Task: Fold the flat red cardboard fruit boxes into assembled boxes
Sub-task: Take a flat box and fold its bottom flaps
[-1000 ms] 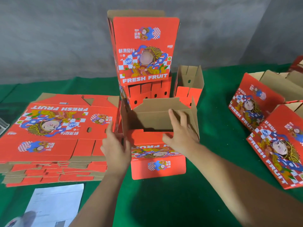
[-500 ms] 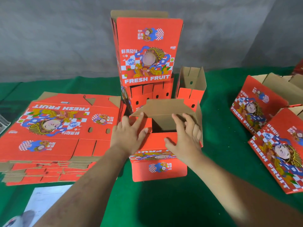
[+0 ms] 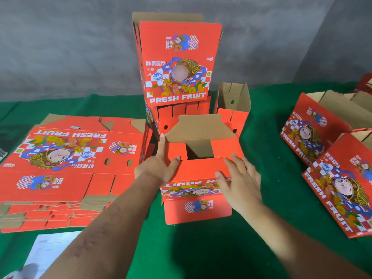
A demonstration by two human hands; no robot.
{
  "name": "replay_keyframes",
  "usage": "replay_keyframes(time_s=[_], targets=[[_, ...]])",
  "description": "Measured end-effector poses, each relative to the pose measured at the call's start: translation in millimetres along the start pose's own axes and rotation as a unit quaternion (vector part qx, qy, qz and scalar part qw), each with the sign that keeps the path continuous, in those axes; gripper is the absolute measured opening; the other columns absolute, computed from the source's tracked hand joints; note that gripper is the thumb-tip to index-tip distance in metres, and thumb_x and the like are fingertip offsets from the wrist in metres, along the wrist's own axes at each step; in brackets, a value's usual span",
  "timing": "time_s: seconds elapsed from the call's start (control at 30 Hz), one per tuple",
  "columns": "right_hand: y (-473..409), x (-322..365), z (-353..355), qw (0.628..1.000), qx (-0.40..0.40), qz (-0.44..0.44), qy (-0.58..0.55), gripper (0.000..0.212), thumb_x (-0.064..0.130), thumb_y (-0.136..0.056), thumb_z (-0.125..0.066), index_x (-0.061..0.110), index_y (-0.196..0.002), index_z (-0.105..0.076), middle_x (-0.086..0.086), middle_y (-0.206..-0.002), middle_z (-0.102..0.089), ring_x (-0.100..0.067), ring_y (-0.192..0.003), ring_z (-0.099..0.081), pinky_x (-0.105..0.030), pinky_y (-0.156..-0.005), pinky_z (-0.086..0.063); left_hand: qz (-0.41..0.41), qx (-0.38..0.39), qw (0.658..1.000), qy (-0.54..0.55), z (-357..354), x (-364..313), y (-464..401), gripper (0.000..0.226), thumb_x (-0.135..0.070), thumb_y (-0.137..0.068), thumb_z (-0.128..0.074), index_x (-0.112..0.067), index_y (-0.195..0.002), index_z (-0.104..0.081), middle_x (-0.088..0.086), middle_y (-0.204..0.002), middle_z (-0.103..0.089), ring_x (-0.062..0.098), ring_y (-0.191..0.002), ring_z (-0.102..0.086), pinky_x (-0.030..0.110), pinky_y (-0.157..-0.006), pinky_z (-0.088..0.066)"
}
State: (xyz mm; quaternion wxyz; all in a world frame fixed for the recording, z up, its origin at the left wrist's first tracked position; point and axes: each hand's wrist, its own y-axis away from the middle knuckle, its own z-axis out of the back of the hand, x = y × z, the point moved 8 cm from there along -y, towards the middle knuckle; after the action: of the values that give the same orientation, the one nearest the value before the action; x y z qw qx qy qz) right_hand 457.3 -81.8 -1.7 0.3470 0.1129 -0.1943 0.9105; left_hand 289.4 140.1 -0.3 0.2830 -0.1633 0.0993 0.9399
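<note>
A red fruit box (image 3: 198, 200) stands in front of me on the green table, its upturned end half closed. Two red side flaps and the near flap lie folded inward; the brown far flap (image 3: 198, 127) still stands up. My left hand (image 3: 159, 166) presses flat on the left flap with straight fingers. My right hand (image 3: 239, 176) lies flat on the near flap at the right corner. A stack of flat red boxes (image 3: 60, 168) lies to the left.
A tall assembled box (image 3: 177, 63) stands upright behind, on another one. A small open box (image 3: 233, 105) sits beside it. Two assembled boxes (image 3: 314, 127) (image 3: 346, 190) lie at the right. A white paper (image 3: 48, 252) lies at the near left on the green cloth (image 3: 201, 248).
Both hands have pushed the box's flaps down and inward; the left flap, the right flap and the near flap now lie nearly flat over the opening. My hands spread out on top.
</note>
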Motion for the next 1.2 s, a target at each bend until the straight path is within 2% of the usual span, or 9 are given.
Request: replay_keyframes(time_s=[0.1,0.2,0.4,0.53,0.63,0.7,0.83,0.93,1.2], targets=[[-9.1,1.8,16.7,0.999,-0.023,0.022,0.001,0.064,0.058,-0.099,-0.034,0.019,-0.148,-0.050,-0.002,-0.148,-0.057,-0.032,-0.132,-0.048,-0.047,-0.110,-0.035,0.016,-0.038,0.993,0.114,-3.4,-1.5,8.1,0.070,-0.077,-0.096,-0.032,-0.055,-0.156,-0.005,0.010,-0.133,-0.036,0.038,-0.134,-0.040,0.051,-0.112,-0.034],[-28.2,-7.0,33.4,0.985,-0.059,-0.050,-0.151,0.054,0.062,-0.098,-0.031,0.023,-0.134,-0.042,-0.010,-0.111,-0.069,-0.042,-0.101,-0.060,-0.051,-0.089,-0.048,0.044,-0.025,0.963,0.264,-14.0,2.5,12.4,0.055,-0.079,-0.095,-0.030,-0.045,-0.137,-0.036,0.008,-0.133,-0.033,0.038,-0.139,-0.035,0.050,-0.117,-0.026],[-74.0,-17.3,10.9,0.985,0.037,-0.135,-0.103,0.067,0.075,-0.095,-0.040,0.044,-0.154,-0.039,-0.012,-0.140,-0.041,-0.041,-0.130,-0.040,-0.051,-0.112,-0.031,0.064,-0.052,0.981,0.177,-14.8,-5.2,18.3,0.063,-0.067,-0.094,-0.056,-0.031,-0.138,-0.028,0.013,-0.136,-0.040,0.041,-0.128,-0.049,0.053,-0.102,-0.043],[-96.0,-20.7,4.9,0.960,0.099,-0.165,-0.204,0.055,0.088,-0.068,-0.036,0.074,-0.119,-0.054,-0.002,-0.162,-0.033,-0.030,-0.150,-0.024,-0.053,-0.123,-0.020,0.067,-0.055,0.988,0.127,-26.1,-6.1,20.3,0.066,-0.072,-0.094,-0.050,-0.030,-0.137,-0.023,0.011,-0.128,-0.039,0.042,-0.122,-0.053,0.051,-0.097,-0.045],[-95.5,-27.7,-4.7,0.969,0.146,-0.119,-0.160,0.058,0.087,-0.073,-0.041,0.037,-0.088,-0.065,-0.007,-0.144,-0.050,-0.035,-0.139,-0.041,-0.053,-0.113,-0.035,0.046,-0.070,0.987,0.138,-30.8,-2.3,22.2,0.061,-0.070,-0.093,-0.051,-0.032,-0.135,-0.028,0.008,-0.125,-0.040,0.043,-0.117,-0.055,0.051,-0.096,-0.046],[-87.0,-34.9,-18.5,0.964,0.182,-0.108,-0.162,0.048,0.073,-0.080,-0.065,0.035,-0.101,-0.045,-0.004,-0.135,-0.046,-0.030,-0.124,-0.051,-0.045,-0.101,-0.042,0.031,-0.078,0.981,0.175,-32.9,0.9,22.4,0.056,-0.066,-0.095,-0.053,-0.032,-0.134,-0.032,0.006,-0.124,-0.040,0.044,-0.117,-0.055,0.051,-0.097,-0.045],[-82.7,-37.3,-19.9,0.961,0.153,-0.118,-0.197,0.101,0.058,-0.074,-0.085,0.047,-0.144,-0.012,0.003,-0.130,-0.035,-0.025,-0.104,-0.054,-0.040,-0.089,-0.044,0.019,-0.114,0.942,0.315,-29.0,6.9,27.5,0.079,-0.059,-0.096,-0.060,-0.020,-0.155,-0.027,0.013,-0.150,-0.041,0.038,-0.140,-0.043,0.050,-0.117,-0.035],[-80.4,-35.4,-16.8,0.977,0.136,-0.137,-0.087,0.125,0.067,-0.064,-0.086,0.052,-0.151,0.003,-0.003,-0.133,-0.041,-0.036,-0.099,-0.065,-0.043,-0.075,-0.047,0.079,-0.085,0.937,0.329,-40.0,9.2,30.7,0.100,-0.057,-0.093,-0.066,-0.018,-0.166,-0.009,0.016,-0.152,-0.037,0.039,-0.145,-0.032,0.046,-0.122,-0.024],[-61.4,-44.5,-10.6,0.983,0.099,-0.150,-0.029,0.131,0.081,-0.059,-0.079,0.054,-0.152,0.009,-0.007,-0.136,-0.047,-0.042,-0.107,-0.067,-0.047,-0.074,-0.045,0.123,-0.080,0.913,0.382,-47.5,2.8,46.9,0.085,-0.055,-0.091,-0.066,-0.040,-0.161,-0.021,0.005,-0.135,-0.036,0.029,-0.132,-0.032,0.042,-0.114,-0.024]])
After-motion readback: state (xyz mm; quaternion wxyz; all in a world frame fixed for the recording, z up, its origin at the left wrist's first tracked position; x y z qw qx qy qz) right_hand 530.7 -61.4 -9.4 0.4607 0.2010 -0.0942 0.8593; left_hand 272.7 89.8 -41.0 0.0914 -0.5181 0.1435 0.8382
